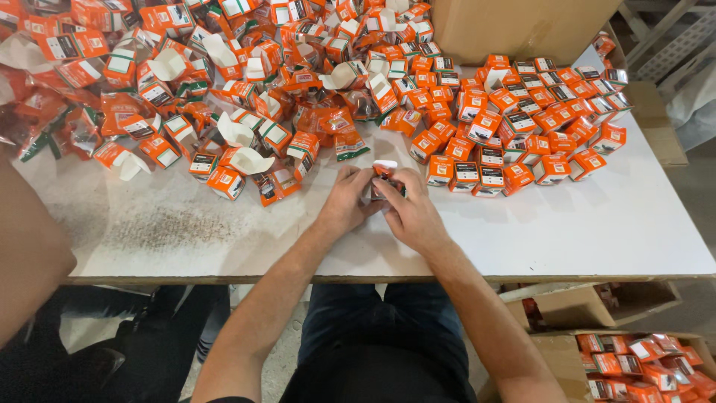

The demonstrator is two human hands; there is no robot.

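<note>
Small orange box (385,173), its white flap raised, is gripped between the left hand (344,203) and the right hand (412,210), both closed on it above the white table (597,224). Closed orange boxes (522,130) are ranked just right of it; open ones (224,89) are heaped to the left. A cardboard carton (556,351) below the table is filled with more orange boxes.
</note>
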